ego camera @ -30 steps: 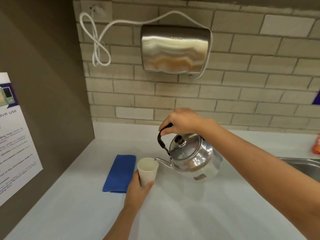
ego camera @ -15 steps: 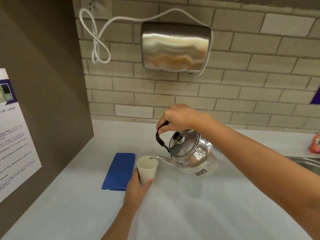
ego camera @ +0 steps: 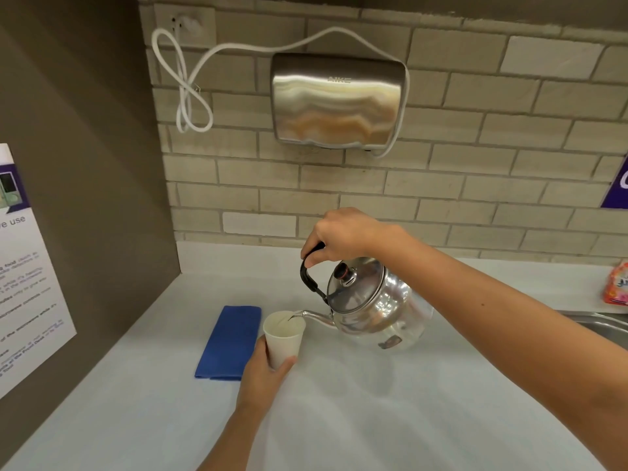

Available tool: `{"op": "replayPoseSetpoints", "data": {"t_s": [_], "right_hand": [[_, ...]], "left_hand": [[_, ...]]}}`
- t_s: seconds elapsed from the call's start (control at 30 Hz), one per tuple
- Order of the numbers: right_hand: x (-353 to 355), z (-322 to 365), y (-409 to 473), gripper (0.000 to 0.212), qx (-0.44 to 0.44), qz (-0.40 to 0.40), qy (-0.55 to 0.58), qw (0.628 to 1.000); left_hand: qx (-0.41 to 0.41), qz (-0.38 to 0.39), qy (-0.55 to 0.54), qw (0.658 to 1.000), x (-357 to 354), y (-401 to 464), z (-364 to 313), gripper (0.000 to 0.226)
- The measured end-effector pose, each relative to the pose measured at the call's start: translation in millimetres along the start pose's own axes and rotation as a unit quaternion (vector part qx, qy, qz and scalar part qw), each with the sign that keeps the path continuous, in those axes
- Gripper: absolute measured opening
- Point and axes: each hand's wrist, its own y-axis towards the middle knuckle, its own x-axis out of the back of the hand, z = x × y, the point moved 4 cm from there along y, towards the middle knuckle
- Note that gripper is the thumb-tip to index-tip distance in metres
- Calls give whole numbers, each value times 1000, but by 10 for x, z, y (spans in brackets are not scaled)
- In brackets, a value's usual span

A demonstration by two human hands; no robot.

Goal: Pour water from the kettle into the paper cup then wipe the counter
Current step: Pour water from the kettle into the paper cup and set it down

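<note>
Over the pale counter (ego camera: 373, 419), the shiny metal kettle (ego camera: 377, 307), gripped by the right hand (ego camera: 343, 234), should be tipped slowly while the white paper cup (ego camera: 283, 338), wrapped by the left hand (ego camera: 263, 372), is kept steady.

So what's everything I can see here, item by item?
Shiny steel kettle: one, silver with black handle, tilted, spout over the cup.
White paper cup: one, below the spout.
Folded blue cloth: one, on the counter, left of the cup.
White counter: one, pale.
Steel hand dryer: one, on the brick wall, with a white cord.
Printed notice: one, left wall.
Steel sink: edge only, far right.
Orange packet: one, by the sink.
Hands: left hand around the cup; right hand on the kettle handle.
</note>
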Motion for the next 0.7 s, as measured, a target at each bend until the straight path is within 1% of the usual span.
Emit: {"op": "replayPoseSetpoints", "data": {"t_s": [0.7], "right_hand": [[-64, -25, -14, 23, 14, -2, -4, 1000]], "left_hand": [[1, 1, 3, 1000, 1, 0, 1, 71]]}}
